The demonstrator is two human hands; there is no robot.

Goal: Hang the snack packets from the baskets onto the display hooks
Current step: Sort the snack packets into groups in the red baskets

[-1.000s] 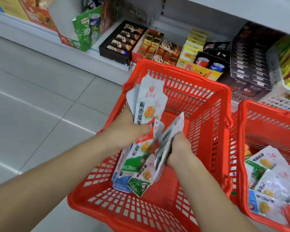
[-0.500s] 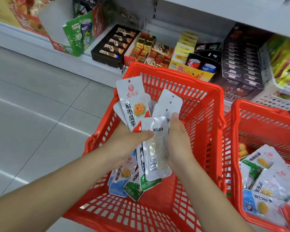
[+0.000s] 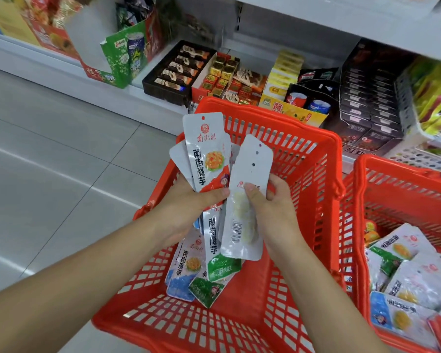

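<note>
My left hand [image 3: 189, 205] grips a fanned bunch of white snack packets [image 3: 205, 149]; their punched tops stand upright and their coloured ends hang below my palm. My right hand [image 3: 270, 207] pinches a smaller stack of packets [image 3: 245, 200] turned back side up, barcode showing, right beside the left bunch. Both hands are held over the red basket [image 3: 303, 149] in the middle. A second red basket [image 3: 392, 174] at the right holds several more packets [image 3: 405, 271]. No display hooks are in view.
A low white shelf [image 3: 61, 72] runs along the back with boxes of sweets, a dark tray of bars [image 3: 178, 70] and stacked dark boxes [image 3: 367, 103]. Grey tiled floor [image 3: 49, 161] lies to the left. A white perforated bin [image 3: 415, 154] stands at the far right.
Both hands have lifted out of the middle basket with their packets. The right hand turned its stack upright, back side facing me, next to the left bunch. The view shifted slightly.
</note>
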